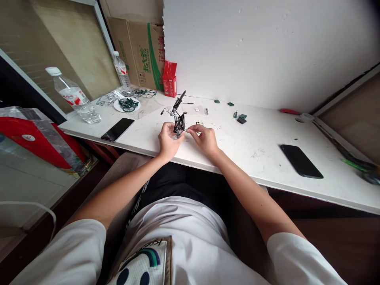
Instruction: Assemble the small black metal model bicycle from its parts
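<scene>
A small black and silver model [179,118], with handlebars and a wheel, is held up near the front edge of the white table. My left hand [170,141] is closed around its lower part. Beside it on the right, my right hand [204,138] pinches a tiny thin piece against or close to the model's side; whether they touch is too small to tell. Just beyond my right hand lies a small dark part [200,122].
Green parts lie on a white plate [118,109] at the left, near two bottles [75,97] [121,70] and a phone [117,129]. Behind stand a carton [139,55] and a red box [170,84]. Dark green pieces [242,119] and another phone [301,161] lie rightward.
</scene>
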The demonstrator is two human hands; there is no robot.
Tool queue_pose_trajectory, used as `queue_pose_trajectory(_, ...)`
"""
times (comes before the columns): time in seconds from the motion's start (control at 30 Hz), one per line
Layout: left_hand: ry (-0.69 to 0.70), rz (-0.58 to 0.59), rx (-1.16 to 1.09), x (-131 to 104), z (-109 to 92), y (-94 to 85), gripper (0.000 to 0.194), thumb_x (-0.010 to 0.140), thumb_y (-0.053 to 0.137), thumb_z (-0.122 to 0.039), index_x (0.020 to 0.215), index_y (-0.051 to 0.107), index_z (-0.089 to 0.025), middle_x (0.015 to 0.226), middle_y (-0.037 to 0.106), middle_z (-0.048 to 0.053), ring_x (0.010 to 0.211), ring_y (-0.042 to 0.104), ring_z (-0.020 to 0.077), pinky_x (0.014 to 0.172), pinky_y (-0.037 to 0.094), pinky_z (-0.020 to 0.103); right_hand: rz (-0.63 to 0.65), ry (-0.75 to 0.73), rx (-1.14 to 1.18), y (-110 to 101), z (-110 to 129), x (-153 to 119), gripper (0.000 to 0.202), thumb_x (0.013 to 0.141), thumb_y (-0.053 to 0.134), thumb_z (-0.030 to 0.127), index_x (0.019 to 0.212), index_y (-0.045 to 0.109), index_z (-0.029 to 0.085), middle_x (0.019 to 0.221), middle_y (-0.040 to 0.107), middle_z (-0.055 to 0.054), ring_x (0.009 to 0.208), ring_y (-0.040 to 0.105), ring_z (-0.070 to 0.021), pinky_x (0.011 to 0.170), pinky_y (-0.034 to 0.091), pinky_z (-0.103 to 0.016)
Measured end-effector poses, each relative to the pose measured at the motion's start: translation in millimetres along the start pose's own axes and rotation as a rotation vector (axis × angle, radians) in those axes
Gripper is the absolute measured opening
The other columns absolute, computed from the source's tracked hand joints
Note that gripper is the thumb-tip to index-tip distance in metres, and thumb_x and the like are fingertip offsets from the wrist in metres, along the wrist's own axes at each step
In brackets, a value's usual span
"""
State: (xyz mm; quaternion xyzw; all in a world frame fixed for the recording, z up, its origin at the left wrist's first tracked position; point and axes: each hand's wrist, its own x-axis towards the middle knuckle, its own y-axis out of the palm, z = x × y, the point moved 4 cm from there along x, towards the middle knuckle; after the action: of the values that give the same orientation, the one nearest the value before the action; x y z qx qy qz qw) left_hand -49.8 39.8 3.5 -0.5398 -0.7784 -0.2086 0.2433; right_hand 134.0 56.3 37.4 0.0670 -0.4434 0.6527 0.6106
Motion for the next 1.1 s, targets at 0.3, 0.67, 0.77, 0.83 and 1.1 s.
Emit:
queue_pose_trajectory(0.3, 0.130, 0.008, 0.070, -3, -13, -2.2, 0.040, 0.084, 0.090, -0.022, 0.110, 0.060, -0.024, 0.106, 0.072, 0.005, 0.100, 0.075, 0.0193, 0.095, 0.062, 0.034, 0.018, 0.007, 0.040, -3, 3, -2, 0.064, 0.105, 0.057, 0.082, 0.100, 0.082, 0.023, 0.100, 0.087, -0.010, 0.085, 0.080, -0.0256, 0.071, 0.061, -0.036)
queue_pose_trajectory(0.67, 0.133, 0.032, 0.088, -5, -8, -1.3, 0.037, 0.086, 0.087, -0.025, 0.112, 0.060, -0.025, 0.108, 0.073, 0.005, 0.101, 0.077, 0.0204, 0.096, 0.064, 0.036, 0.045, 0.110, 0.162, 2, 3, -4, 0.071, 0.099, 0.056, 0.090, 0.095, 0.077, 0.023, 0.083, 0.085, -0.010, 0.073, 0.081, -0.0258, 0.067, 0.062, -0.036)
queue_pose_trajectory(0.77, 0.127, 0.039, 0.097, -5, -8, -0.5, 0.039, 0.085, 0.088, -0.026, 0.112, 0.060, -0.025, 0.108, 0.074, 0.005, 0.102, 0.077, 0.0208, 0.096, 0.064, 0.036, 0.035, 0.126, 0.126, 2, 5, -4, 0.074, 0.098, 0.053, 0.093, 0.091, 0.076, 0.023, 0.077, 0.083, -0.008, 0.068, 0.078, -0.0243, 0.066, 0.060, -0.036)
queue_pose_trajectory(0.83, 0.134, 0.048, 0.100, -5, -9, 0.1, 0.039, 0.085, 0.088, -0.025, 0.112, 0.060, -0.025, 0.109, 0.075, 0.005, 0.104, 0.078, 0.0211, 0.097, 0.064, 0.036, 0.032, 0.125, 0.091, 1, 6, -4, 0.078, 0.098, 0.047, 0.096, 0.085, 0.074, 0.023, 0.070, 0.079, -0.007, 0.062, 0.074, -0.0225, 0.068, 0.059, -0.036)
queue_pose_trajectory(1.1, 0.162, 0.053, 0.104, -5, -12, 0.2, 0.037, 0.085, 0.087, -0.023, 0.112, 0.062, -0.025, 0.110, 0.075, 0.005, 0.103, 0.077, 0.0211, 0.094, 0.065, 0.035, 0.090, 0.111, 0.008, 4, 3, -4, 0.077, 0.107, 0.031, 0.091, 0.069, 0.053, 0.028, 0.052, 0.062, -0.001, 0.054, 0.063, -0.0209, 0.069, 0.053, -0.036)
